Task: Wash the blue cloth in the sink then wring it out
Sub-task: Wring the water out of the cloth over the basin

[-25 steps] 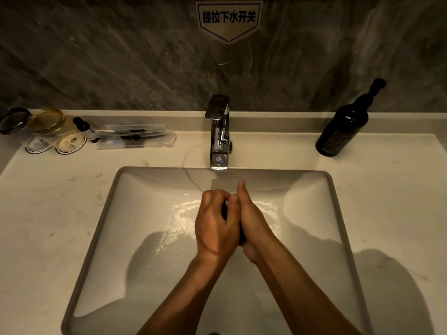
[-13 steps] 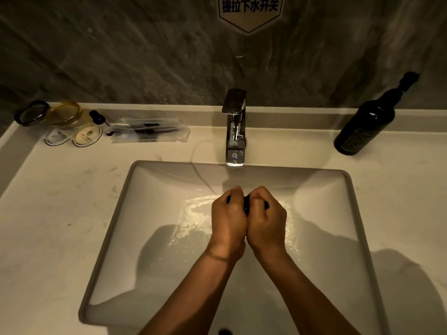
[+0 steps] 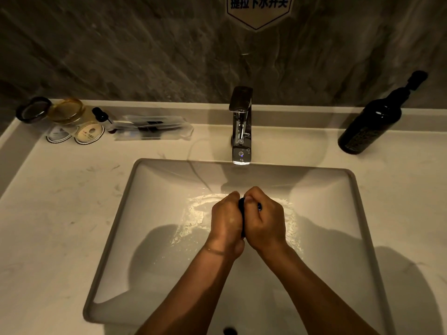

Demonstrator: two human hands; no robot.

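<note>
Cloth (image 3: 242, 213) mostly hidden inside fists

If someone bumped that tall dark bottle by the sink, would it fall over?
Probably it would tip: the dark bottle is tall and narrow. It might also slide, since the countertop looks smooth. How full or heavy it is cannot be told.

Rectangular white sink basin (image 3: 154, 213): glossy, smooth, wet.
Chrome faucet (image 3: 240, 126): polished metal.
Pale countertop (image 3: 60, 213): smooth, stone-like.
Dark bottle, upper right (image 3: 370, 126): glossy.
</note>
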